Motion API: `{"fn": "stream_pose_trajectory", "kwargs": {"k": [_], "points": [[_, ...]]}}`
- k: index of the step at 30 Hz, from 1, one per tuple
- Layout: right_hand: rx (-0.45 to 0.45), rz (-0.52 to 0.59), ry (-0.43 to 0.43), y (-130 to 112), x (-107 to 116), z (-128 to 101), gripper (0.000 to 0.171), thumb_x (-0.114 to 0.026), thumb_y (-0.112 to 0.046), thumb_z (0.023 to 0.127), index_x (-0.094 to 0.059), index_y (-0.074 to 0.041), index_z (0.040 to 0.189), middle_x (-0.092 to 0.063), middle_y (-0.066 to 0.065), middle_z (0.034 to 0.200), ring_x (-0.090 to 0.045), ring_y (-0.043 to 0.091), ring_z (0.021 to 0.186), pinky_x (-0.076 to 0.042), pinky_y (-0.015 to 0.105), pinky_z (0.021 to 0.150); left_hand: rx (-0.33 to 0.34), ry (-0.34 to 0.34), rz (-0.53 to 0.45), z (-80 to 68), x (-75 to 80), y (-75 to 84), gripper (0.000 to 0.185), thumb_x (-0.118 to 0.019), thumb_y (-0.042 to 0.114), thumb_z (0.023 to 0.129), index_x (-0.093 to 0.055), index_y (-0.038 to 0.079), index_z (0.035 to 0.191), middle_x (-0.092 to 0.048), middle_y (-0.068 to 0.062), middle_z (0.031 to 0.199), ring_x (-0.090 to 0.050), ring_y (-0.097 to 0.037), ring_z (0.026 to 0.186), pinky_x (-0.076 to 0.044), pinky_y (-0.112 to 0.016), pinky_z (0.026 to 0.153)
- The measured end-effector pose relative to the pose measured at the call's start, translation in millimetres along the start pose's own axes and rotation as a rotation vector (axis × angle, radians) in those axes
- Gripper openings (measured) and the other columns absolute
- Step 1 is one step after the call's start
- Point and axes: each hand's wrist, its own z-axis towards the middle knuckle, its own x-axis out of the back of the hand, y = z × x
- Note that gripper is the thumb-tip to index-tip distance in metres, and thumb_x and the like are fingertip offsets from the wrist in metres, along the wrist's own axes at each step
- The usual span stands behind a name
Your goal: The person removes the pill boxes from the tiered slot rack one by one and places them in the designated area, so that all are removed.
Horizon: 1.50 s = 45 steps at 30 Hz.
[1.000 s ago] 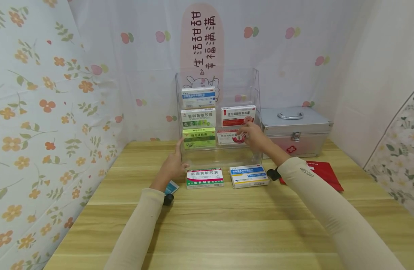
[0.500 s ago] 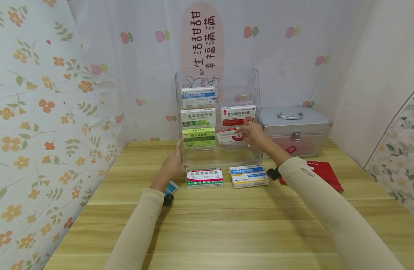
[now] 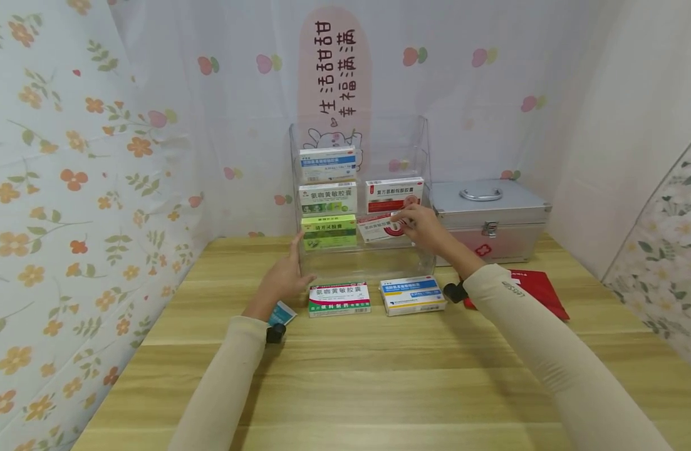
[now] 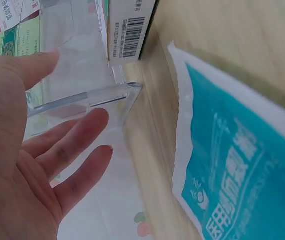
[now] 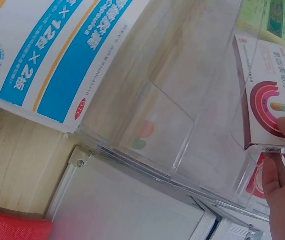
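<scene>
My right hand [image 3: 426, 232] pinches a white medicine box [image 3: 376, 231] with pink arcs at its right end, in the lowest filled row of a clear tiered rack [image 3: 373, 262]. The right wrist view has the thumb on the front of this box [image 5: 267, 85] and the fingers behind and below it. The box tilts, its right end higher. Left of it stands a green medicine box [image 3: 329, 233]. My left hand [image 3: 282, 275] is at the rack's left side, forefinger extended along the edge. Its fingers [image 4: 77, 140] are spread and relaxed around the clear side panel, holding nothing.
Three more boxes stand in upper rows, including a red-and-white box [image 3: 394, 194]. A green-and-white box [image 3: 338, 298] and a blue-and-white box [image 3: 413, 295] lie before the rack. A teal packet [image 4: 227, 150], silver case [image 3: 492, 219] and red pouch [image 3: 539, 294] lie around.
The arc-marked box has gone from nearly level to tilted, its right end raised by my right hand. My left hand stays at the rack's side. The head view has shifted slightly.
</scene>
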Motion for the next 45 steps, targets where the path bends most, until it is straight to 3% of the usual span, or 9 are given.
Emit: {"fn": "stream_pose_trajectory", "kwargs": {"k": [3,6,9,12,16,20,27,35,45], "points": [[-0.014,-0.001,0.015,0,0,0,0.023,-0.067,0.005,0.088,-0.073,-0.002,0.109,-0.065,0.020,0.111,-0.057,0.030,0.094,-0.053,0.044,0.078,-0.008,0.008,-0.001,-0.8,3.3,0.0,0.103,-0.070,0.029,0.094,0.012,0.028,0.157,-0.061,-0.010,0.068,-0.053,-0.019,0.047,-0.042,-0.031,0.045],[-0.025,0.001,0.025,-1,1,-1,0.025,-0.070,0.006,0.085,-0.073,-0.002,0.109,-0.066,0.021,0.113,-0.059,0.030,0.095,-0.053,0.045,0.078,-0.026,0.039,0.010,-1.0,5.9,0.0,0.100,-0.072,0.028,0.093,0.004,0.027,0.158,-0.068,-0.018,0.097,-0.065,-0.025,0.068,-0.050,-0.037,0.055],[-0.022,0.015,0.031,-2,2,-1,0.028,-0.072,0.008,0.083,-0.072,-0.002,0.110,-0.065,0.022,0.115,-0.059,0.032,0.098,-0.054,0.046,0.080,-0.044,0.086,0.033,-1.3,8.5,0.2,0.099,-0.076,0.025,0.090,-0.005,0.024,0.159,-0.053,-0.022,0.136,-0.065,-0.033,0.099,-0.055,-0.046,0.076],[-0.027,0.050,0.043,-4,4,-1,0.029,-0.071,0.009,0.083,-0.072,-0.001,0.110,-0.065,0.023,0.116,-0.060,0.033,0.096,-0.055,0.047,0.079,-0.053,0.115,0.054,-1.4,10.9,1.2,0.099,-0.078,0.024,0.088,-0.010,0.023,0.159,-0.034,-0.021,0.153,-0.055,-0.039,0.120,-0.050,-0.053,0.091],[-0.047,0.073,0.048,-4,5,-2,0.029,-0.071,0.009,0.084,-0.071,-0.001,0.111,-0.065,0.023,0.117,-0.062,0.032,0.091,-0.056,0.046,0.076,-0.052,0.132,0.088,-0.3,11.4,2.4,0.099,-0.079,0.025,0.087,-0.011,0.023,0.159,-0.034,-0.023,0.152,-0.049,-0.043,0.126,-0.052,-0.054,0.087],[-0.040,0.065,0.056,-3,5,-2,0.030,-0.071,0.007,0.085,-0.071,-0.002,0.113,-0.066,0.022,0.117,-0.062,0.030,0.088,-0.056,0.043,0.074,-0.058,0.143,0.101,1.4,10.0,4.1,0.100,-0.080,0.023,0.086,-0.012,0.021,0.159,-0.034,-0.022,0.152,-0.053,-0.041,0.121,-0.054,-0.050,0.080],[-0.007,0.061,0.078,-7,8,-5,0.032,-0.071,0.006,0.086,-0.070,-0.004,0.117,-0.067,0.018,0.116,-0.059,0.027,0.086,-0.054,0.038,0.070,-0.063,0.137,0.009,3.8,7.5,8.4,0.096,-0.080,0.018,0.086,-0.015,0.019,0.157,-0.037,-0.021,0.151,-0.062,-0.032,0.096,-0.054,-0.041,0.069],[0.035,0.111,0.089,-11,12,-8,0.032,-0.070,0.004,0.087,-0.068,-0.001,0.118,-0.065,0.020,0.118,-0.065,0.033,0.097,-0.057,0.045,0.078,-0.022,0.124,-0.127,2.0,8.8,10.1,0.092,-0.079,0.009,0.085,-0.020,0.022,0.155,-0.039,-0.018,0.148,-0.064,-0.031,0.099,-0.055,-0.041,0.072],[-0.008,0.163,0.116,-19,17,-23,0.034,-0.068,0.005,0.087,-0.066,0.000,0.120,-0.063,0.022,0.120,-0.065,0.034,0.090,-0.056,0.043,0.074,-0.010,0.134,-0.117,0.3,8.2,7.8,0.093,-0.079,0.008,0.085,-0.020,0.024,0.155,-0.047,-0.023,0.142,-0.066,-0.028,0.089,-0.054,-0.038,0.068]]}}
